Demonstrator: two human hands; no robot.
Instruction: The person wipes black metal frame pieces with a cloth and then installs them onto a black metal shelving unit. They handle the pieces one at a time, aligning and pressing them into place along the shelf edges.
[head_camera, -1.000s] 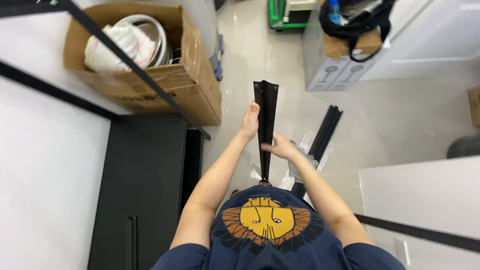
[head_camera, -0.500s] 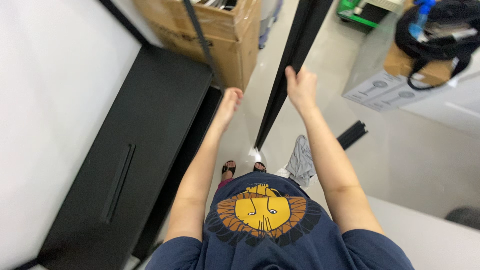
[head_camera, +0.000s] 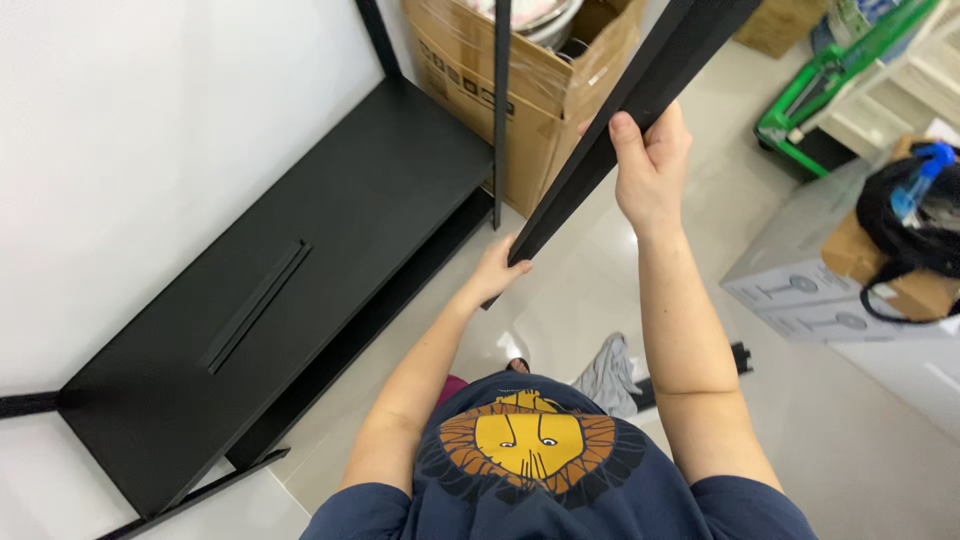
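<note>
— 2 hands on 1 long black metal rail (head_camera: 640, 95). What is underfoot?

— Pale glossy floor tiles (head_camera: 590, 300), with a white wall (head_camera: 150, 120) on the left. A flat black shelf panel (head_camera: 290, 270) lies low along that wall, with a raised strip down its middle.

— Where is the rail?

— It slants from the top right down toward the middle, in the air above the floor. The right hand (head_camera: 650, 165) has its fingers wrapped shut around the rail high up. The left hand (head_camera: 497, 272) grips the rail's lower end, fingers curled closed on it.

— What crowds the edges?

— 1 thin black upright post (head_camera: 501, 110) stands just left of the rail, at the shelf panel's corner. Behind it sits an open cardboard box (head_camera: 540, 90) wrapped in clear tape. To the right there is a grey carton (head_camera: 800, 290) with a black bag (head_camera: 915, 230) on top, and a green cart (head_camera: 815, 85) further back. Another black rail (head_camera: 735, 360) lies on the floor beside grey crumpled wrapping (head_camera: 610, 375), near the person's feet.

— Any open room?

— Bare floor runs between the shelf panel and the grey carton, and it widens at the lower right.
</note>
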